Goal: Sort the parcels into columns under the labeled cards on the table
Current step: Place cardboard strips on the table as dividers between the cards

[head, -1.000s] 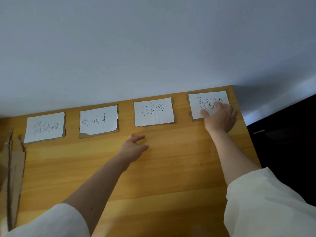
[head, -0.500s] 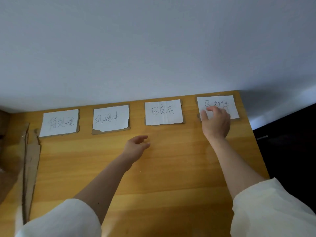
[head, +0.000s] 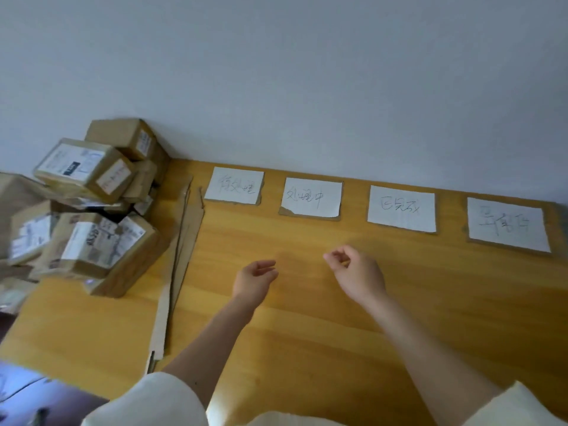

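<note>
Several white handwritten cards lie in a row along the table's far edge: the first card [head: 234, 185], the second card [head: 311, 197], the third card [head: 401, 208] and the fourth card [head: 508, 224]. A pile of brown cardboard parcels [head: 92, 204] with shipping labels sits at the left end. My left hand [head: 255, 276] hovers over the bare wood below the second card, fingers loosely curled, holding nothing. My right hand [head: 356, 273] hovers beside it, below the gap between the second and third cards, fingers loosely curled and empty.
The wooden table [head: 307, 318] meets a white wall at the back. Flat cardboard strips [head: 178, 256] lie between the parcel pile and the cards. A dark purple surface [head: 37, 395] shows at the bottom left, off the table.
My right hand has come off the fourth card and drawn back left to the table's middle. The view has swung left, bringing the parcel pile into sight.
</note>
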{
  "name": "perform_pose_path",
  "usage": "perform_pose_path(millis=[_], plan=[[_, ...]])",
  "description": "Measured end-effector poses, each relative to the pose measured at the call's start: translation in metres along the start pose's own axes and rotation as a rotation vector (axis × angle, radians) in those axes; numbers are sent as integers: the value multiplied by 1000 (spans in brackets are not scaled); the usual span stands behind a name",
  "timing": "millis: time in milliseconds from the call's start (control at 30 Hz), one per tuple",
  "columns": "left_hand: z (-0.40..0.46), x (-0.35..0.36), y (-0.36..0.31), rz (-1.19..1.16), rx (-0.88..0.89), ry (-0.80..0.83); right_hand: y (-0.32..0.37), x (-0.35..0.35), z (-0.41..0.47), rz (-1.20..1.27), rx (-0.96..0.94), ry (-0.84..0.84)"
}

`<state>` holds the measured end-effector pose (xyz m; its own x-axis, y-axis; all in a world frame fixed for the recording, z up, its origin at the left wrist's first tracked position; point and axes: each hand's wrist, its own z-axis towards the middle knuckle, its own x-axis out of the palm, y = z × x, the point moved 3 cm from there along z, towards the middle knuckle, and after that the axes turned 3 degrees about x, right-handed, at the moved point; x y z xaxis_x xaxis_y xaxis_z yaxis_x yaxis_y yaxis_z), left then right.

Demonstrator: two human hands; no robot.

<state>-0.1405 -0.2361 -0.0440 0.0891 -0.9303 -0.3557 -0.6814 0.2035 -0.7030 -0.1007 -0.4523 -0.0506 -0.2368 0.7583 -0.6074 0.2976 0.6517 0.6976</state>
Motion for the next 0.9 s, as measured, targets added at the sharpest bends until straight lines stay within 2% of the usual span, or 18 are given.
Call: perform_pose_path(millis=[233,400,500,600,733,900], plan=[[-4,-97,49,25,-11,-276,53,85,-22,-16,31,156],[12,-160,80,148,-13,-378,84,143,-33,-20,85,223],[25,-187,95,331,-85,-332,102,179,-44,-14,132,256],[35,-204,107,452,-116,-190,114,211,-56,-3,187,276],[50,-220,119,542,-51,-50,129,243,-73,-7,265,339],[59,-239,126,534,55,26,145,266,-84,-35,312,310]])
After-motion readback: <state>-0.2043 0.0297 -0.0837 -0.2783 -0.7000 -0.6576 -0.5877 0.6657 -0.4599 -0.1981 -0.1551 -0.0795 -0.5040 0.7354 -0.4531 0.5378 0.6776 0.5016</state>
